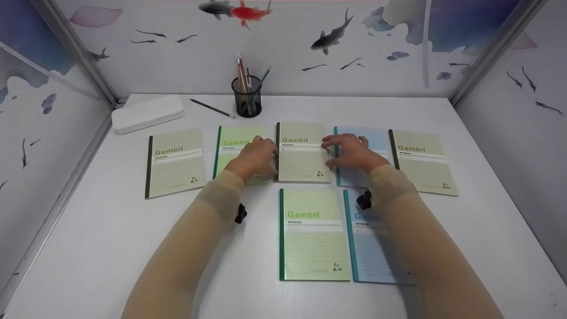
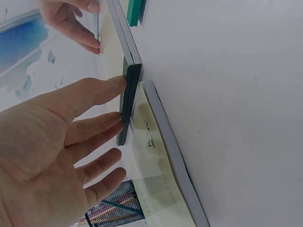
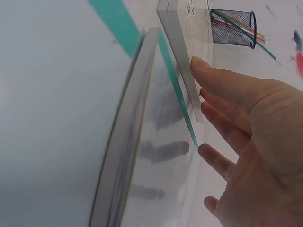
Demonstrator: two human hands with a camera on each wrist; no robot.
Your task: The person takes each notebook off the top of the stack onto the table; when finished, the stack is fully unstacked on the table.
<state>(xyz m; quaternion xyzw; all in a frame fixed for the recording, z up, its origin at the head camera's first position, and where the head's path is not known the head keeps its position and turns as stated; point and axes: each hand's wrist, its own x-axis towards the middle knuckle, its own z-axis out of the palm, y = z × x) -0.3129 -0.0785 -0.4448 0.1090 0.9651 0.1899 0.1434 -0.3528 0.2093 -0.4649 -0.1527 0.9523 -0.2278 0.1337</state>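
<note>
A beige notebook (image 1: 303, 159) with a dark spine lies in the middle of the back row. Seen from the left wrist, it is a stack of two, with two dark spines (image 2: 129, 99) one over the other. My left hand (image 1: 255, 157) touches the spine side with thumb and fingertips, fingers fairly straight, above a green notebook (image 1: 223, 155). On the opposite side, my right hand (image 1: 352, 151) has its thumb and fingertips at the page edges (image 3: 182, 52). A blue notebook (image 1: 374, 138) lies beneath the right hand, partly hidden.
Beige notebooks lie at far left (image 1: 177, 164) and far right (image 1: 423, 164). Nearer me are a green notebook (image 1: 314, 243) and a blue one (image 1: 376, 257), partly under the right sleeve. Behind stand a mesh pen cup (image 1: 247, 99), a loose pencil (image 1: 211, 107) and a white case (image 1: 148, 114).
</note>
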